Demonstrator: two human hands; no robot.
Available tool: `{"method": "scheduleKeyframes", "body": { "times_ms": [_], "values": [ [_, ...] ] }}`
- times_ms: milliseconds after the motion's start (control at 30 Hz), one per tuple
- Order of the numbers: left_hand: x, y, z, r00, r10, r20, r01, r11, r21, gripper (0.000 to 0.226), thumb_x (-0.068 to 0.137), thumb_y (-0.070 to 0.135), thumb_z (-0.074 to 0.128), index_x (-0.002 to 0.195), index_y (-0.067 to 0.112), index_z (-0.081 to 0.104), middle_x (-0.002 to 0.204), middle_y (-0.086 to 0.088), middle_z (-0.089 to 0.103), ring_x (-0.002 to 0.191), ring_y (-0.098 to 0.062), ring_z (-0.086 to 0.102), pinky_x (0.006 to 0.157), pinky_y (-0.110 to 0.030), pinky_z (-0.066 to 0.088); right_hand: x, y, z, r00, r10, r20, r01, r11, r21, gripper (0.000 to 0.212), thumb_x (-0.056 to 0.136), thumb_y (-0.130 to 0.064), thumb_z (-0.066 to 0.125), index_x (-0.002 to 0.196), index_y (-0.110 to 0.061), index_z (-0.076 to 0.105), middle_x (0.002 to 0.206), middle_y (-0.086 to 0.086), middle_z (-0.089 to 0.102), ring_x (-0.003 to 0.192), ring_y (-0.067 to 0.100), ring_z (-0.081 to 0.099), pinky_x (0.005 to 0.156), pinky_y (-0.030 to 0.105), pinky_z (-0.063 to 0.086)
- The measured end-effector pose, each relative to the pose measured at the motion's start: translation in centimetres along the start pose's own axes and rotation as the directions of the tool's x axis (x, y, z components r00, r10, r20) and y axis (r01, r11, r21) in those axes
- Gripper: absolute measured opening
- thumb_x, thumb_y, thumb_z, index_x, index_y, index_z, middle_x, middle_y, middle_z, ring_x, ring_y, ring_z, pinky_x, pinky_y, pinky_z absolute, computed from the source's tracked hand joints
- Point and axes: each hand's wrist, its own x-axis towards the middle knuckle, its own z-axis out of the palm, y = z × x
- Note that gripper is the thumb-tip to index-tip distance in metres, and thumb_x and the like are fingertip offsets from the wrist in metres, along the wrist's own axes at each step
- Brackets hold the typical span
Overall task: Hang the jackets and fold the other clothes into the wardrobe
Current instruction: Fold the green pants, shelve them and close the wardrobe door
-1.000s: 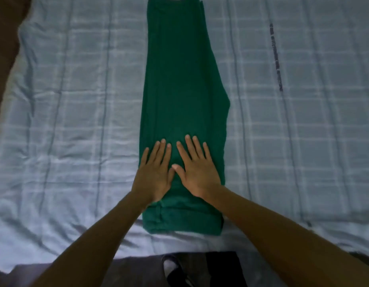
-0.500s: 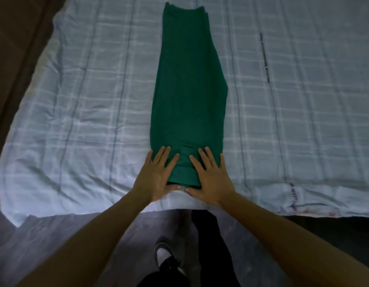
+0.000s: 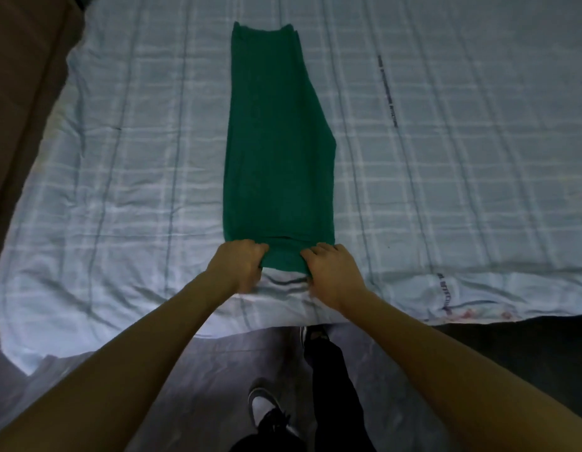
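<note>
A green garment (image 3: 278, 148) lies flat on the bed, folded lengthwise into a long narrow strip running away from me. Its near end sits at the bed's front edge. My left hand (image 3: 237, 264) grips the near left corner of that end with curled fingers. My right hand (image 3: 332, 267) grips the near right corner the same way. Between the two hands the hem bunches slightly and lifts off the sheet.
The bed is covered by a pale blue checked sheet (image 3: 446, 174) whose front edge hangs over the side. A brown surface (image 3: 18, 76) borders the bed at the left. Below are grey floor, my black trouser leg (image 3: 328, 380) and a shoe (image 3: 266, 409).
My hands slid from the middle of the garment down to its near end, then curled from flat palms into a grip on the hem. The view pulled back from the bed.
</note>
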Motion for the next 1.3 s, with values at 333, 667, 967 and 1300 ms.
{"method": "scheduleKeyframes", "body": {
  "times_ms": [333, 667, 967, 1300],
  "values": [
    [3.5, -0.8, -11.2, 0.733, -0.348, -0.584, 0.077, 0.896, -0.438, 0.04, 0.084, 0.013, 0.058, 0.124, 0.01, 0.054, 0.115, -0.015, 0.059, 0.101, -0.032, 0.055, 0.084, -0.041, 0.046, 5.7, 3.6, -10.9, 0.779, 0.373, -0.505, -0.17, 0.899, 0.403, 0.042, 0.087, -0.018, 0.054, 0.128, -0.012, 0.054, 0.119, 0.01, 0.059, 0.103, 0.026, 0.056, 0.082, 0.038, 0.048],
    [7.0, -0.7, -2.3, 0.877, -0.241, -0.415, 0.163, 0.963, -0.215, 0.051, 0.078, 0.018, 0.065, 0.124, 0.001, 0.052, 0.109, -0.02, 0.06, 0.093, -0.036, 0.058, 0.08, -0.042, 0.046, 8.1, 5.6, -2.6, 0.956, 0.064, -0.288, 0.006, 0.972, 0.237, 0.051, 0.079, -0.014, 0.065, 0.128, -0.003, 0.053, 0.131, 0.024, 0.051, 0.125, 0.043, 0.045, 0.096, 0.055, 0.044],
    [10.3, -4.2, 0.4, 0.956, -0.037, -0.291, 0.049, 0.998, 0.034, 0.067, 0.077, 0.022, 0.068, 0.138, 0.006, 0.045, 0.137, -0.022, 0.048, 0.124, -0.039, 0.048, 0.095, -0.049, 0.043, 12.8, 7.0, 0.3, 0.991, -0.08, -0.111, 0.065, 0.989, -0.133, 0.075, 0.07, -0.023, 0.074, 0.138, -0.009, 0.046, 0.143, 0.017, 0.045, 0.134, 0.033, 0.04, 0.115, 0.053, 0.017],
    [8.7, -2.9, -3.3, 0.982, -0.035, -0.185, -0.01, 0.971, -0.238, 0.037, 0.075, 0.0, 0.058, 0.111, 0.007, 0.063, 0.098, -0.015, 0.067, 0.082, -0.034, 0.065, 0.065, -0.033, 0.05, 11.9, 5.7, -4.0, 0.999, 0.032, -0.007, -0.032, 0.997, -0.063, 0.025, 0.075, -0.016, 0.063, 0.099, -0.012, 0.063, 0.09, 0.007, 0.068, 0.08, 0.029, 0.063, 0.075, 0.034, 0.038]
  ]
}}
